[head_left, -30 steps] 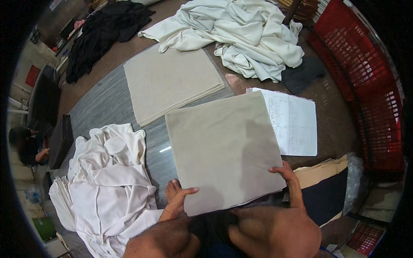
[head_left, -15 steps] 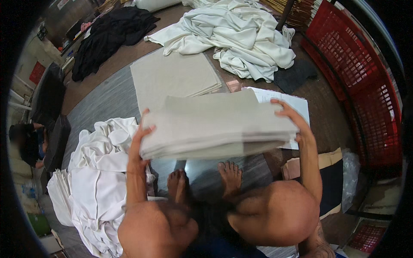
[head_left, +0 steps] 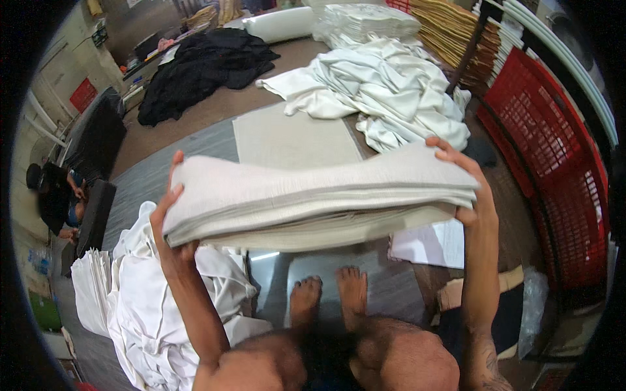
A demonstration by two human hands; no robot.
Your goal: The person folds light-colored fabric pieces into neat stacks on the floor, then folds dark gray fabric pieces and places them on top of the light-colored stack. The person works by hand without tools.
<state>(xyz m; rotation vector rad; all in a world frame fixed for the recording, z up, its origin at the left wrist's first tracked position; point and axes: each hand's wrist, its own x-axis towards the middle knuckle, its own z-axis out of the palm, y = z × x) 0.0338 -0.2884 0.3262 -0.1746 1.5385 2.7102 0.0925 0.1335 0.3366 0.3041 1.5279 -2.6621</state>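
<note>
A: Head view, item 1: stack of folded beige cloths (head_left: pixel 319 202), raised off the floor above our 2 bare feet (head_left: pixel 329 293). We hold it by both ends.

B: Left hand (head_left: pixel 171 215) clasps the left end, fingers closed around it; right hand (head_left: pixel 464 182) clamps the right end, fingers curled over the top.

A: Item 2: 1 flat beige pile (head_left: pixel 293 138) lying on the floor beyond it.

B: Item 3: loose white cloth heap (head_left: pixel 385 85) at the far side; another white heap (head_left: pixel 150 306) at our left. We judge both unfolded, so plenty remains.
</note>
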